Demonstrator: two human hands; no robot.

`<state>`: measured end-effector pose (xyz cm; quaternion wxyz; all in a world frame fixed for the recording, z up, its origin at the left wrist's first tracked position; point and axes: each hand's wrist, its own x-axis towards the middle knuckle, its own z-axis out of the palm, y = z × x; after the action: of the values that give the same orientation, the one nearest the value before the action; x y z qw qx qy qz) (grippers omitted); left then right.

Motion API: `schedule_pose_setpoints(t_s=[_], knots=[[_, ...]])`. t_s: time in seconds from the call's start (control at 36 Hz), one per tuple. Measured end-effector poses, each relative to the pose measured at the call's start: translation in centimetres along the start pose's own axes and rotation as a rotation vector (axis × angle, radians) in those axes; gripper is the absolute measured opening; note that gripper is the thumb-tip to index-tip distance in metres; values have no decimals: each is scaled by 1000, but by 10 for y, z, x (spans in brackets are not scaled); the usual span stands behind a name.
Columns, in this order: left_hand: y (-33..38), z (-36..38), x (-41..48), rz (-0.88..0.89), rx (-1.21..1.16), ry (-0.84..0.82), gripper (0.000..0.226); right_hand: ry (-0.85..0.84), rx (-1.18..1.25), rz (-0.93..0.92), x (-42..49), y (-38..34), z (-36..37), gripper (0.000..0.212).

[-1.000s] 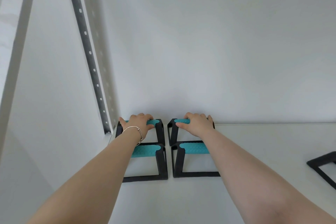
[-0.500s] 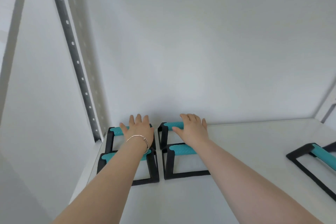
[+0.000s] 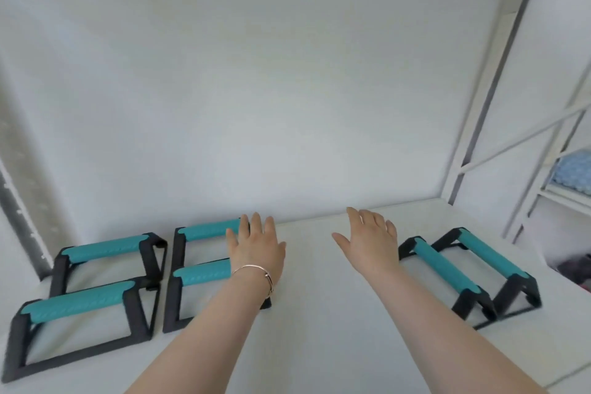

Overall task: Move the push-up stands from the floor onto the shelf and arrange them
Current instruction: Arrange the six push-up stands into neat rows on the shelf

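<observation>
Hands (image 3: 256, 249) now open, stands (image 3: 105, 248) either side

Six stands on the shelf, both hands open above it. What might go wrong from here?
1. The right pair sits skewed and seems close to the right edge of the shelf; a hard push from the right hand may slide one off.
2. The left hand hangs low over the aligned four; pulling back low may knock that grid out of line.
</observation>
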<state>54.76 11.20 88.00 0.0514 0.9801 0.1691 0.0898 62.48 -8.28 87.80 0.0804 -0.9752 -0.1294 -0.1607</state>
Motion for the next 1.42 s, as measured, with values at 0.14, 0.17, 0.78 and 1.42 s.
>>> schedule_pose_setpoints(t_s=[0.14,0.17,0.78,1.42], knots=[[95,15,5,20,-54,-40,62,-19,-27,69,6,101,-11,66],[113,19,5,24,-61,-45,62,-24,-30,78,8,120,-13,65],[331,61,-4,-311,-560,-343,74,-304,249,262,31,302,3,57],[91,-20,-88,13,-389,-336,53,-336,431,-102,-37,178,-52,34]])
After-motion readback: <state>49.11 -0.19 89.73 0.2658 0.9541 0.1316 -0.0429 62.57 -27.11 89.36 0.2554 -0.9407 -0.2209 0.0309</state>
